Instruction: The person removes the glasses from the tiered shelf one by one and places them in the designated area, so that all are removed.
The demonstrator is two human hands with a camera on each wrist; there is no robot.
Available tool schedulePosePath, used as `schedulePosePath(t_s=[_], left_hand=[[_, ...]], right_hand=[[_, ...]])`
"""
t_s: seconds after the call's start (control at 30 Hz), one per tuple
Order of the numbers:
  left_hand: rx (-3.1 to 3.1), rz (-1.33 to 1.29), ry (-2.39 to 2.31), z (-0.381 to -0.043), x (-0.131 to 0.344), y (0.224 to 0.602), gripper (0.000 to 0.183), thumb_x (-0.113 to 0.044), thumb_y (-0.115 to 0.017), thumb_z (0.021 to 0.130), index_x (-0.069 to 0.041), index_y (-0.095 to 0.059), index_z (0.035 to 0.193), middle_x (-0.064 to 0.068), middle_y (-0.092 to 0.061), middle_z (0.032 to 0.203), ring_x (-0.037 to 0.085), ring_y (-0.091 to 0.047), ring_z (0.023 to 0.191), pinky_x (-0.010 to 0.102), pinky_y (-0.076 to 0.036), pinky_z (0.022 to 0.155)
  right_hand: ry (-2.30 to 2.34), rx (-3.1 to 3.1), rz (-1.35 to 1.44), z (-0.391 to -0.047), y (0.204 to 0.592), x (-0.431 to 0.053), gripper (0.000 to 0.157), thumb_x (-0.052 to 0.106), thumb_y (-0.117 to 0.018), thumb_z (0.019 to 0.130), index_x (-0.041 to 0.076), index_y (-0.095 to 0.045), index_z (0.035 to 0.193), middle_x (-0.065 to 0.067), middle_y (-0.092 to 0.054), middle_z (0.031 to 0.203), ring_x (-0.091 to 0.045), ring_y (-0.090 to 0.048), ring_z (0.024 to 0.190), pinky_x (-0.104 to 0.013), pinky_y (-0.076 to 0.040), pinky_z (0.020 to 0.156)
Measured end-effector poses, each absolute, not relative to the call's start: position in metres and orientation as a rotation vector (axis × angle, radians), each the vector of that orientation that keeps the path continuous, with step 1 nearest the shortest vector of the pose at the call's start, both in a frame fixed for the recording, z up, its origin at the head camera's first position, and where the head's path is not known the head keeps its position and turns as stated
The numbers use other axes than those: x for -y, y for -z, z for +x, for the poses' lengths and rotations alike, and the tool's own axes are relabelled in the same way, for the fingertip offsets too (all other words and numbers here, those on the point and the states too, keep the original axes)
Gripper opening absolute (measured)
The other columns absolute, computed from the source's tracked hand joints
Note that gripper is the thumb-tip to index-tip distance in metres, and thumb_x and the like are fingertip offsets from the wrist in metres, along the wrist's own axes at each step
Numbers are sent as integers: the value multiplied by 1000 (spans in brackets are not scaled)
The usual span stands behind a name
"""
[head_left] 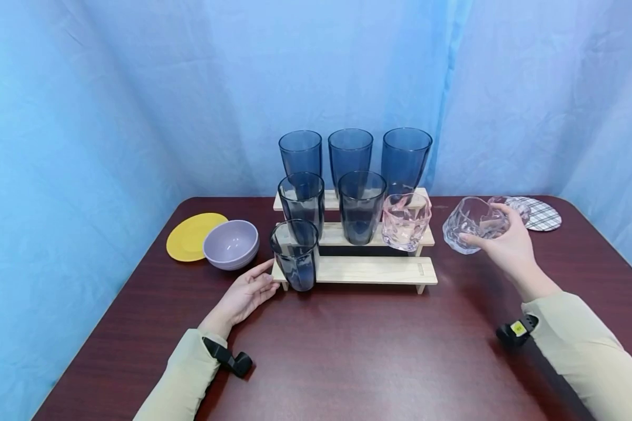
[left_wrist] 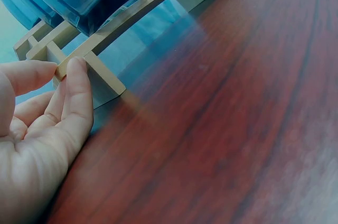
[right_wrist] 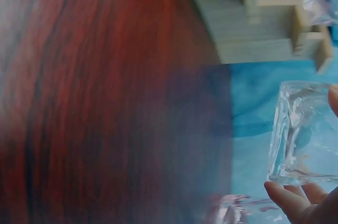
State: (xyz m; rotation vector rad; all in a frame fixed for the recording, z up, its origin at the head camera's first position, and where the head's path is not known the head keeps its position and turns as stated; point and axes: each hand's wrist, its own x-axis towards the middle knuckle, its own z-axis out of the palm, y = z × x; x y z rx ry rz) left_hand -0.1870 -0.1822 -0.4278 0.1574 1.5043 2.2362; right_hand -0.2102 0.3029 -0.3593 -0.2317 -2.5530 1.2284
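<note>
My right hand grips a clear faceted glass, raised to the right of a three-tier wooden rack. In the right wrist view, the fingertips meet one end of this clear glass. At the rack's front left end, my left hand pinches the corner of the lowest shelf between thumb and fingers. Beside that hand, a dark blue tumbler stands on the bottom shelf. The middle shelf bears two more tumblers and a pink-tinted glass at its right end.
Three tall blue tumblers line the top shelf. Left of the rack, a purple bowl overlaps a yellow plate. Partly hidden behind my right hand, a pinkish glass sits by a checked round mat. Blue curtains hang behind the table.
</note>
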Motion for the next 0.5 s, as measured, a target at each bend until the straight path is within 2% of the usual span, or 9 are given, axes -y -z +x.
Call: schedulePosePath(t_s=[0.13, 0.23, 0.5], left_hand=[[-1492, 148, -2238, -188, 182, 428, 56, 4, -32, 100, 2, -7, 150, -5, -60, 89, 5, -62, 83, 16, -51, 80], [-1478, 133, -2244, -187, 182, 428, 57, 4, -32, 100, 2, -7, 150, -5, -60, 87, 5, -62, 82, 16, -52, 79], [-1490, 128, -2244, -187, 182, 427, 58, 3, -34, 100, 1, -7, 150, -5, -59, 88, 5, -62, 83, 16, -52, 79]], right_hand=[[-1141, 2574, -226, -222, 368, -305, 91, 31, -80, 75, 6, -28, 146, -26, -50, 124, -37, -48, 110, -39, -42, 87], [-1098, 2586, -191, -230, 373, -305, 90, 27, -80, 75, 4, -27, 145, -30, -51, 120, -44, -47, 112, -56, -37, 93], [-1034, 2620, -111, -246, 380, -302, 87, 17, -81, 72, 0, -32, 141, -31, -49, 119, -46, -46, 109, -59, -37, 91]])
